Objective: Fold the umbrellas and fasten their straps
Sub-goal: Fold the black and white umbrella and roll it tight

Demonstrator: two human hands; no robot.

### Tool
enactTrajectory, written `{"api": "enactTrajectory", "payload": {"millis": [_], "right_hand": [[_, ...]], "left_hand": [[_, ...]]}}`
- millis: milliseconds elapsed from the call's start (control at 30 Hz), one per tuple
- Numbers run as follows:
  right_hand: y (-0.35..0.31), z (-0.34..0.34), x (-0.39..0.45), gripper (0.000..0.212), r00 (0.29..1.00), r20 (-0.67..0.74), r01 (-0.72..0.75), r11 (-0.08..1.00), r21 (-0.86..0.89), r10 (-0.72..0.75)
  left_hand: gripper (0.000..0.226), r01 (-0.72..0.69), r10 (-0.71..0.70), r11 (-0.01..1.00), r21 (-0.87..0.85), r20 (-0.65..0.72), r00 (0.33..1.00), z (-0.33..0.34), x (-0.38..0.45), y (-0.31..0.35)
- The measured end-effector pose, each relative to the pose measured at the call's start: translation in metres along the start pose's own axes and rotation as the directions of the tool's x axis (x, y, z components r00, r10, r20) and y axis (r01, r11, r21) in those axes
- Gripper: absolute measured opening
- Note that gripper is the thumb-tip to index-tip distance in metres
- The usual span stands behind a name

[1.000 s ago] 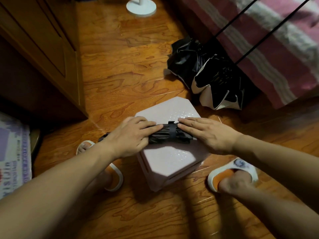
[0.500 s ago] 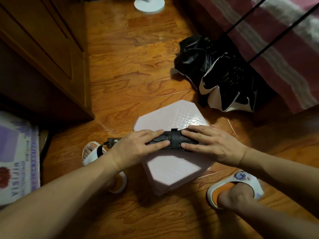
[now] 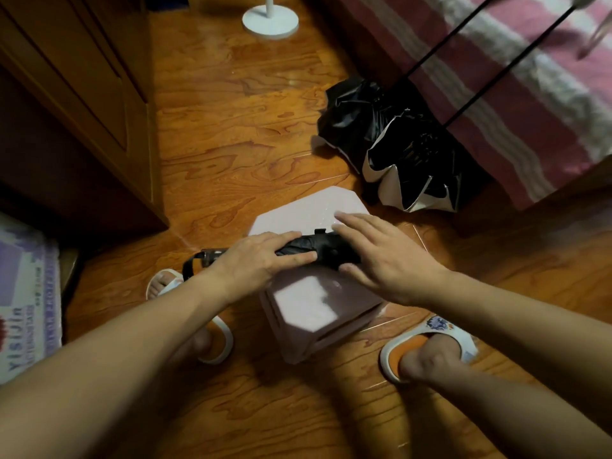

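Folded umbrella (image 3: 306, 247): a black compact umbrella, rolled tight, lying crosswise on top of a pale pink stool (image 3: 304, 299). Its dark handle (image 3: 212, 255), with a wrist loop, sticks out past the stool's left edge.
Strap (image 3: 323, 245): a black band wrapped around the rolled canopy near its middle, with a small tab standing up at the top.
Left hand (image 3: 256, 260): lies palm down over the handle end of the umbrella, fingers stretched flat along the fabric and pressing on it, not curled around it.
Right hand (image 3: 384, 256): fingers spread and straight above the tip end of the umbrella; the thumb touches the fabric at the near side. The hand is open and grips nothing.
Second umbrella (image 3: 397, 150): black with a white edge, loose and crumpled, on the wooden floor (image 3: 231, 127) beyond the stool and to the right, just beside the bed (image 3: 513, 77).
Bed: covered in pink and white stripes, at the upper right.
Feet: 2 white sandals with orange insoles (image 3: 427, 346), 1 on either side of the stool.
Cabinet (image 3: 82, 94): brown wood, along the left.
Stand base (image 3: 270, 19): round and white, on the floor at the top.
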State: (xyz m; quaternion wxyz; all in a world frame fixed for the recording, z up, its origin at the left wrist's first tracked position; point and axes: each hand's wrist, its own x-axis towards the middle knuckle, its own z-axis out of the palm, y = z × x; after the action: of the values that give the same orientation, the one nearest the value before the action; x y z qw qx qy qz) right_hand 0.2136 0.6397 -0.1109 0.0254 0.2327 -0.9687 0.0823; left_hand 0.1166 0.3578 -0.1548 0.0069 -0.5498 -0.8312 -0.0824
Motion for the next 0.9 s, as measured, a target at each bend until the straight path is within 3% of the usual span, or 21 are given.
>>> {"api": "enactTrajectory", "payload": {"millis": [67, 133, 367, 533, 767, 900], "right_hand": [[-0.007, 0.020, 0.002, 0.069, 0.991, 0.134, 0.024, 0.982, -0.189, 0.001], [-0.001, 0.030, 0.000, 0.064, 0.983, 0.182, 0.064, 0.965, -0.254, -0.017], [0.040, 0.015, 0.035, 0.058, 0.946, 0.291, 0.171, 0.983, -0.067, -0.145], [0.053, 0.024, 0.012, 0.061, 0.953, 0.149, 0.284, 0.947, -0.152, -0.262], [0.076, 0.029, 0.014, 0.053, 0.929, 0.157, 0.365, 0.899, -0.240, -0.335], [0.083, 0.026, 0.031, 0.058, 0.937, 0.151, 0.341, 0.923, -0.179, -0.316]], "left_hand": [[0.072, -0.017, 0.016, 0.999, 0.049, 0.027, 1.000, -0.004, 0.003, -0.004], [0.067, -0.031, 0.026, 0.995, 0.095, 0.060, 0.998, -0.007, -0.002, -0.006], [0.087, 0.024, -0.031, 0.987, 0.156, 0.039, 0.999, 0.001, -0.008, -0.019], [0.061, 0.044, -0.041, 0.997, 0.061, -0.052, 0.998, 0.005, -0.001, -0.025], [0.071, 0.058, -0.061, 0.994, 0.096, 0.030, 0.998, 0.005, 0.006, -0.042], [0.071, 0.080, -0.085, 0.986, 0.147, 0.027, 0.996, 0.004, 0.016, -0.048]]}}
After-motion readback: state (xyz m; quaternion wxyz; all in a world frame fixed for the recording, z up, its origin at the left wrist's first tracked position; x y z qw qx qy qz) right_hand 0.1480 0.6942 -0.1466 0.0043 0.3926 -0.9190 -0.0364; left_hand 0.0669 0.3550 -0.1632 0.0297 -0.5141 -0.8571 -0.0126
